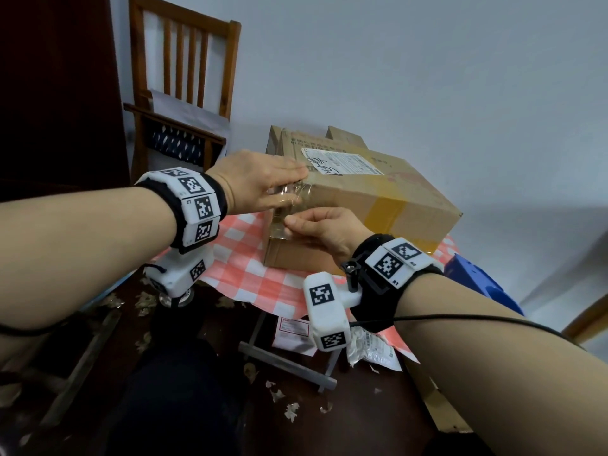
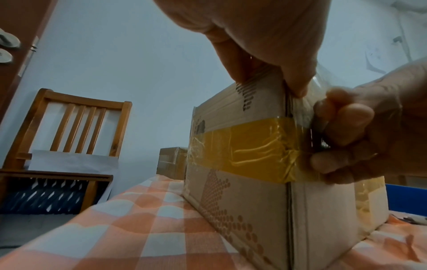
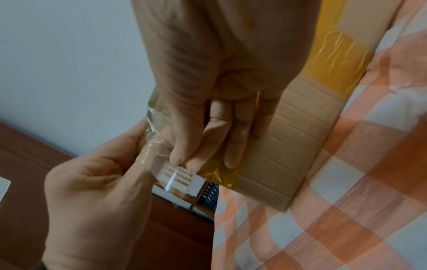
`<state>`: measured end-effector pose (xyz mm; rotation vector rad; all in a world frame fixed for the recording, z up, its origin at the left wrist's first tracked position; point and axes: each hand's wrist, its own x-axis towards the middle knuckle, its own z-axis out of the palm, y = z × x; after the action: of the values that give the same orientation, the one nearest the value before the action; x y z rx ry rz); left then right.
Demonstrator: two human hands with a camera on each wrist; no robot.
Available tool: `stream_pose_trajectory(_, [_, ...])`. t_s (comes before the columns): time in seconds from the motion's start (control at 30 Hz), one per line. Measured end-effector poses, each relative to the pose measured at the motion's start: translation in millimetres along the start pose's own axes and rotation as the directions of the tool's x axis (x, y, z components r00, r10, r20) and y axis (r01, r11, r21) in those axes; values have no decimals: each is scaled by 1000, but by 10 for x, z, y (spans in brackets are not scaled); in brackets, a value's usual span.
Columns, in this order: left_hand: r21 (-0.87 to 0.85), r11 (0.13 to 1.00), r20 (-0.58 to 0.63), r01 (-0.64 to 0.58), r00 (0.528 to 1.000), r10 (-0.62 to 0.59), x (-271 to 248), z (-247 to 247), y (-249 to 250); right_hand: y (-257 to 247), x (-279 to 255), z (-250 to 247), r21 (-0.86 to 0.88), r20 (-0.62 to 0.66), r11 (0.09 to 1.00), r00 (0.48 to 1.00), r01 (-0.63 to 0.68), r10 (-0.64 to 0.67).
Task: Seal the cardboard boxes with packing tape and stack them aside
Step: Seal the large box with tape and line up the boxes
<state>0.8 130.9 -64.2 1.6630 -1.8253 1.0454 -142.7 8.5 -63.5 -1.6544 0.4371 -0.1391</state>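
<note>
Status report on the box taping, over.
Left hand flat on cardboard box corner. Right hand pinching clear tape at box end. Nothing in the way.

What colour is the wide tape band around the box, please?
Yellow-amber tape band on the box; clearest in the left wrist view.

Dim, flat indoor light; soft, noisy wrist views; wide-angle bending at edges.

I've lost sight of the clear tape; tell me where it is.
In the head view, the clear tape spans the cardboard box's near-left corner, between left hand and right hand.
</note>
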Motion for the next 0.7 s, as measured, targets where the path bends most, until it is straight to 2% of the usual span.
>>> stream_pose_trajectory(0.23, [-135, 984, 146, 113, 985, -93, -137, 31, -91, 59, -23, 3, 178, 30, 984, 999, 33, -39])
stream_pose_trajectory(0.33, [-192, 965, 185, 180, 972, -144, -168, 25, -70, 70, -31, 28, 185, 19, 981, 998, 56, -61])
stream_pose_trajectory(0.43, [-230, 940, 165, 250, 962, -216, -135, 31, -22, 89, -31, 30, 170, -6, 983, 997, 75, -75])
stream_pose_trajectory(0.6, [-179, 964, 73, 197, 980, -187, -129, 22, 18, 96, 7, 92, 104, -60, 991, 995, 86, -80])
stream_pose_trajectory(0.7, [-151, 970, 76, 190, 981, -180, -104, 32, 39, 74, 12, 107, 112, -82, 990, 994, 83, -74])
